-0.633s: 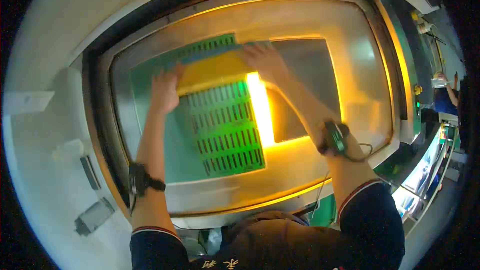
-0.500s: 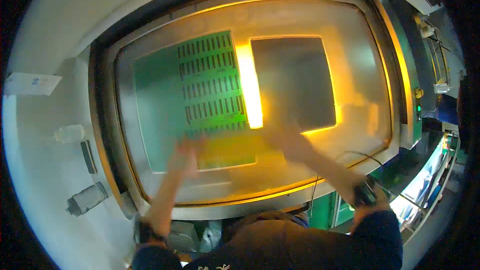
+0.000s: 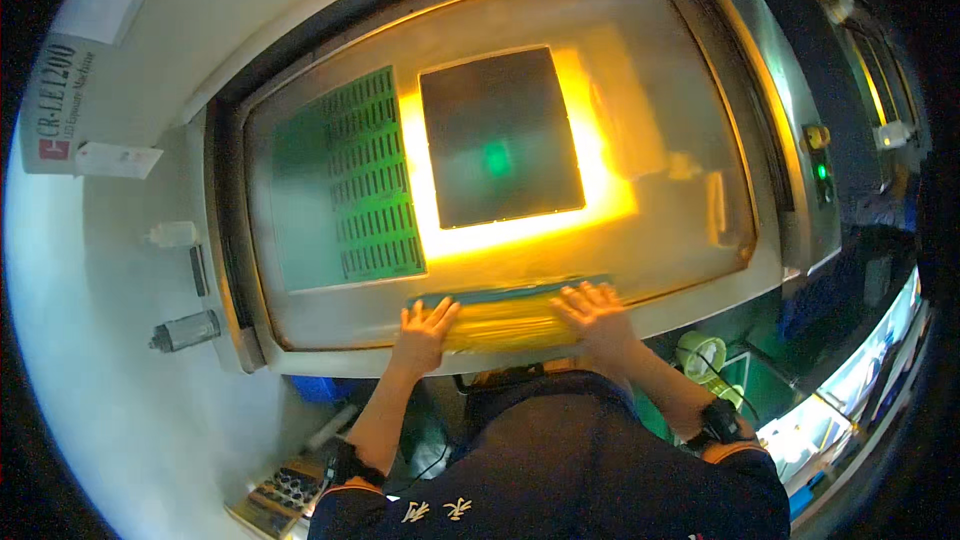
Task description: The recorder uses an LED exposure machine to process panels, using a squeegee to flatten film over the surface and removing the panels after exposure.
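Observation:
At the near edge of the machine's flat bed [image 3: 330, 320] lies a long blue bar [image 3: 500, 294] with wrinkled, shiny yellow film-like material [image 3: 510, 328] along its near side. My left hand [image 3: 426, 335] rests on the bar's left end, fingers spread and pointing away from me. Its right end is under my right hand [image 3: 598, 320], whose fingers are also spread flat. Beyond them, a green panel [image 3: 375, 175] with rows of dark slots lies at left. To its right is a dark rectangular plate [image 3: 500, 135], ringed by bright yellow light. My palms' undersides are hidden.
A raised frame [image 3: 222, 210] surrounds the bed. On the left ledge sit a clear cylinder [image 3: 185, 331], a small bottle [image 3: 175, 234] and a pale card [image 3: 118, 159]. A control box with a lit green button [image 3: 822, 171] stands at right. A pale green bucket [image 3: 700, 355] is below right.
Both hands and the yellow material have moved toward me, from over the green panel to the bed's near edge. My view has shifted; the green panel now shows uncovered.

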### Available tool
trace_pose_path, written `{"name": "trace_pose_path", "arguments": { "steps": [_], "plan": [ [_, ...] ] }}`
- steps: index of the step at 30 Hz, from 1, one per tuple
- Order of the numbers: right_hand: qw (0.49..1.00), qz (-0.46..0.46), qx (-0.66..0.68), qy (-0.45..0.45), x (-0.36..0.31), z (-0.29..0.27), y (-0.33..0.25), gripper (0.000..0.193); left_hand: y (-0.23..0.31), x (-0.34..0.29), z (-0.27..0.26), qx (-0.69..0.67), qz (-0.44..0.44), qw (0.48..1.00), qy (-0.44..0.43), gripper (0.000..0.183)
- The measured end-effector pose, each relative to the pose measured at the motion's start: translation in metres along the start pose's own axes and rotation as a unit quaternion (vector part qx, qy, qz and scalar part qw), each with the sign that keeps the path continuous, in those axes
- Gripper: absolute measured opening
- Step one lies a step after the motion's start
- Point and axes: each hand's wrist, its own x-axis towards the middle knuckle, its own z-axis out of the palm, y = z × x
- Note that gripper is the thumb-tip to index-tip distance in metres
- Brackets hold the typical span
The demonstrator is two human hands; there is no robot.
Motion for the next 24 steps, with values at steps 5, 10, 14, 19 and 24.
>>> {"name": "trace_pose_path", "arguments": {
  "steps": [5,10,14,19,24],
  "plan": [
    [0.982,-0.001,-0.185,0.033,0.134,-0.034,0.111,0.059,-0.085,0.173,-0.023,0.142,-0.031,0.981,0.130,0.070],
    [0.977,0.029,-0.191,0.095,0.339,-0.095,0.234,0.089,-0.185,0.383,-0.116,0.119,-0.055,0.966,0.222,0.078],
    [0.981,0.028,-0.156,0.116,0.390,-0.143,0.322,0.082,-0.161,0.476,-0.186,0.079,-0.044,0.974,0.210,0.083],
    [0.964,0.065,-0.230,0.120,0.352,-0.134,0.346,0.058,-0.105,0.469,-0.189,0.082,-0.070,0.977,0.186,0.078],
    [0.994,0.057,-0.044,0.087,0.204,-0.077,0.247,0.049,-0.023,0.299,-0.150,0.006,-0.060,0.996,0.069,0.071]
  ]
}}
